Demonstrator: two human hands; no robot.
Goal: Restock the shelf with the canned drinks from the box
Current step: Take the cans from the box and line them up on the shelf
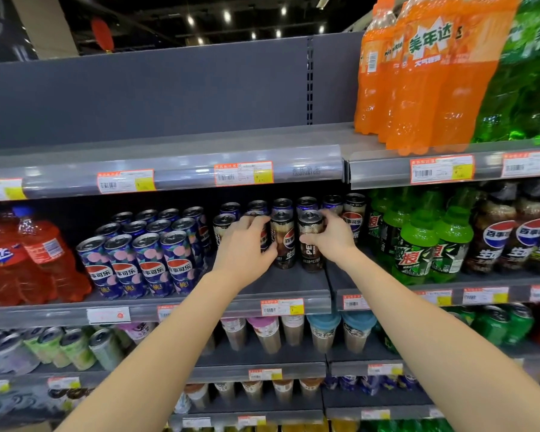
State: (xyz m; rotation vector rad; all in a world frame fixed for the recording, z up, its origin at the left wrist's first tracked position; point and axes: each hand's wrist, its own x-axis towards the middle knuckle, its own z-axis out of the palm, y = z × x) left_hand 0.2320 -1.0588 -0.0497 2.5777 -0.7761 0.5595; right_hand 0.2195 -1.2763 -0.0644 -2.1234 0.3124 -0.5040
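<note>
Several black Pepsi cans (282,241) already stand mid-frame on the shelf (293,285); my left hand (247,247) and right hand (332,236) each grip one more. Front is bare; box unseen.

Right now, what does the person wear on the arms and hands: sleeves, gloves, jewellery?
Nothing that shows. The left hand and right hand carry no gloves, rings or watch. The left forearm and right forearm are bare down to the picture's edge; no sleeve is in view.
</note>
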